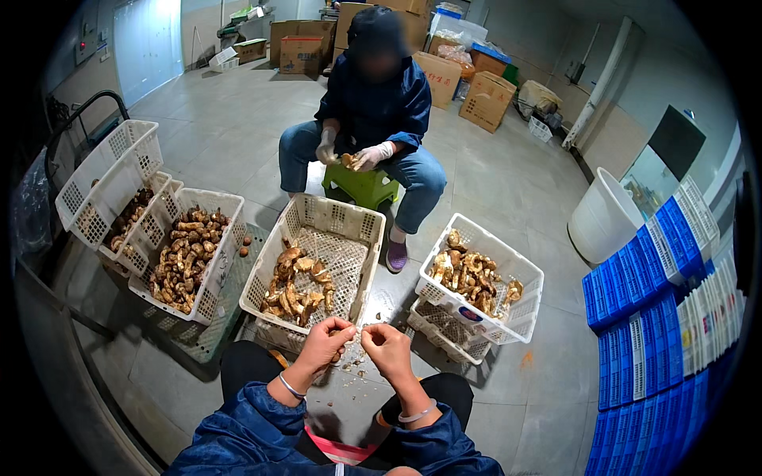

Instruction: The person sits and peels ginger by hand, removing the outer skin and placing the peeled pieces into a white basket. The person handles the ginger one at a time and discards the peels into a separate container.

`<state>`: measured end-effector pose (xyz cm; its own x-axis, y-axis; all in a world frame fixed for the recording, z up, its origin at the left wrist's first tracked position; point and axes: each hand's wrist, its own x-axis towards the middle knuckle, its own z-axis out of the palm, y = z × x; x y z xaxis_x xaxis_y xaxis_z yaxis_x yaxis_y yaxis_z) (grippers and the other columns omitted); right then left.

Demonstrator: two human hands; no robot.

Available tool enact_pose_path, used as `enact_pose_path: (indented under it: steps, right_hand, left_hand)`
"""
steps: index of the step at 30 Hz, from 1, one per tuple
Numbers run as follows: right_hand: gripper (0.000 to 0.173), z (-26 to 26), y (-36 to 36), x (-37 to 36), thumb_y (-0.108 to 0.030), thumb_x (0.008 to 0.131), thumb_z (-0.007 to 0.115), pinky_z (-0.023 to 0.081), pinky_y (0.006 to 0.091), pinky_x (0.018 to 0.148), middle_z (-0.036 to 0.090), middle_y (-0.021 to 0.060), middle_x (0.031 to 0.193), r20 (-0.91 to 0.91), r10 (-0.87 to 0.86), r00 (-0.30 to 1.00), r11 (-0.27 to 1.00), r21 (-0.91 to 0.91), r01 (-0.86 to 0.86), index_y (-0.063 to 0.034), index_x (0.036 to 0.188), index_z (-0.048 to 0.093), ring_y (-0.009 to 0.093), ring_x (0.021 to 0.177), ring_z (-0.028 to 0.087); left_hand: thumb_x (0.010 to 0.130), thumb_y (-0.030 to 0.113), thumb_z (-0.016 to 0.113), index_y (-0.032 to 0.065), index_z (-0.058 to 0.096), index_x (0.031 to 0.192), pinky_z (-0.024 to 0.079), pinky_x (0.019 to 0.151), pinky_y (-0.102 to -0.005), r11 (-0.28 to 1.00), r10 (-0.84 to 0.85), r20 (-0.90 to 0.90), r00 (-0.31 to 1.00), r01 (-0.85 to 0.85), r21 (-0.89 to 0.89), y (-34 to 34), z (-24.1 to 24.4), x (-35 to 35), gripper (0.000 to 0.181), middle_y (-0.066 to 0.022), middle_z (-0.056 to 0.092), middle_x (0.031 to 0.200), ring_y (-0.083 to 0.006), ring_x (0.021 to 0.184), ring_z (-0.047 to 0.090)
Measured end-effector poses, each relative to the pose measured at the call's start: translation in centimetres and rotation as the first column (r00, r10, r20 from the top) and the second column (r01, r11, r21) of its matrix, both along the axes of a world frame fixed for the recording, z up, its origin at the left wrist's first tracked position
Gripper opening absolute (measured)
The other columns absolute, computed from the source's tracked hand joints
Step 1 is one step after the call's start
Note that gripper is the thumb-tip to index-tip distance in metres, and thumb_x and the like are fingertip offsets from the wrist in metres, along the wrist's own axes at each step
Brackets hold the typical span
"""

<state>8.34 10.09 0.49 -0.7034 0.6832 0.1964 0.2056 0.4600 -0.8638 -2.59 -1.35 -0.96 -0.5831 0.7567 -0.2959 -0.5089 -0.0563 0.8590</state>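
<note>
My left hand (321,348) is curled, with a bit of brown mushroom (336,357) showing under its fingers; most of that piece is hidden. Close beside it my right hand (390,354) has thumb and forefinger pinched together. Something small and pale appears between the two hands' fingertips, too small to name. Just beyond them stands a white plastic crate (372,238) with brown mushrooms (294,282) heaped in its left part. Another white crate (530,297), at the right, holds cut, cleaner-looking mushrooms (467,271) and rests on a lower crate (443,333).
A co-worker (375,101) in gloves sits opposite on a green stool (360,181), holding a mushroom piece (348,159). More mushroom crates (223,262) stand at left. Blue crates (643,351) are stacked at right near a white tub (604,220). Trimmings lie on the floor (357,395).
</note>
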Motion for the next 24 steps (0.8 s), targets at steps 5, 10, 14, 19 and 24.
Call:
enact_pose_path:
  steps: [5, 10, 14, 19, 24]
  right_hand:
    - [0.015, 0.2, -0.2, -0.1, -0.013, 0.081, 0.069, 0.051, 0.0248, 0.061, 0.069, 0.0088, 0.076, -0.054, 0.039, 0.998, 0.999, -0.004, -0.039, 0.0009, 0.086, 0.07, 0.01, 0.066, 0.064]
    - [0.014, 0.1, -0.2, 0.0, -0.014, 0.08, 0.069, 0.052, 0.0264, 0.062, 0.07, 0.01, 0.077, -0.012, 0.018, 1.0, 1.0, -0.021, -0.018, -0.0009, 0.085, 0.071, 0.014, 0.068, 0.067]
    - [0.013, 0.2, -0.3, 0.1, -0.014, 0.078, 0.07, 0.051, 0.027, 0.06, 0.069, 0.0096, 0.074, 0.018, -0.012, 1.0, 0.999, 0.054, 0.011, -0.0018, 0.082, 0.071, 0.015, 0.064, 0.066]
    - [0.01, 0.5, -0.3, 0.0, -0.012, 0.073, 0.069, 0.049, 0.0299, 0.056, 0.063, 0.0093, 0.066, 0.004, -0.046, 0.999, 0.973, 0.229, 0.043, -0.0018, 0.074, 0.067, 0.019, 0.058, 0.062]
    - [0.009, 1.1, -0.1, 0.1, -0.012, 0.071, 0.068, 0.048, 0.0339, 0.058, 0.061, 0.0076, 0.066, 0.002, -0.006, 1.0, 0.962, 0.273, 0.005, -0.0049, 0.07, 0.063, 0.023, 0.062, 0.06]
  left_hand:
    - [0.086, 0.016, 0.07, 0.0044, 0.061, 0.09, 0.037, 0.046, -0.0184, 1.0, 0.018, -0.173, 0.985, -0.021, -0.014, -0.1, 0.0, -0.1, 0.015, 0.0021, 0.056, 0.072, -0.0026, 0.054, 0.048]
    - [0.084, 0.013, 0.071, 0.0019, 0.062, 0.086, 0.044, 0.062, -0.0213, 0.998, 0.052, -0.449, 0.892, -0.062, -0.008, 0.1, -0.5, 0.1, 0.015, 0.0002, 0.06, 0.08, -0.0049, 0.069, 0.052]
    - [0.084, 0.01, 0.07, 0.0002, 0.062, 0.085, 0.046, 0.074, -0.0246, 0.997, 0.045, -0.566, 0.823, -0.069, -0.02, 0.1, -0.3, 0.2, 0.013, -0.0036, 0.064, 0.088, -0.0089, 0.082, 0.057]
    - [0.083, 0.011, 0.071, 0.0001, 0.062, 0.085, 0.047, 0.077, -0.0252, 0.998, 0.024, -0.561, 0.827, -0.053, -0.037, 0.1, -0.6, 0.3, 0.014, -0.0049, 0.064, 0.093, -0.0098, 0.085, 0.057]
    - [0.085, 0.014, 0.07, 0.004, 0.062, 0.091, 0.039, 0.051, -0.0177, 0.999, -0.025, -0.252, 0.967, 0.019, -0.025, -0.1, 0.6, 0.4, 0.014, -0.0005, 0.061, 0.08, -0.0023, 0.061, 0.049]
